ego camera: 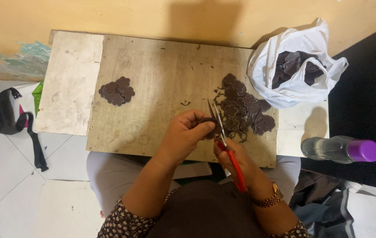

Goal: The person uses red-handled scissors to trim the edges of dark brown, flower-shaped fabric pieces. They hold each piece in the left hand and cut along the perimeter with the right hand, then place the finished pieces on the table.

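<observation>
Dark brown flower-shaped cutouts (pixel 116 91) lie toward the left edge of the pale wooden board (pixel 161 70). The scissors (pixel 225 145) have red handles. A white plastic bag (pixel 296 66) sits at the right corner. The clear bottle (pixel 340 149) has a purple cap. Sleeves (pixel 124 222) show a dotted print.

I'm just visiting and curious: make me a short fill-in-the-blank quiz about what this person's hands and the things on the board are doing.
1. The right hand holds scissors with ____ handles.
2. The left hand pinches a dark flower-shaped ____ at the blades.
3. The white plastic bag lies at the board's ____ side.
4. The clear bottle has a ____ cap.

Missing words: red; piece; right; purple
</observation>
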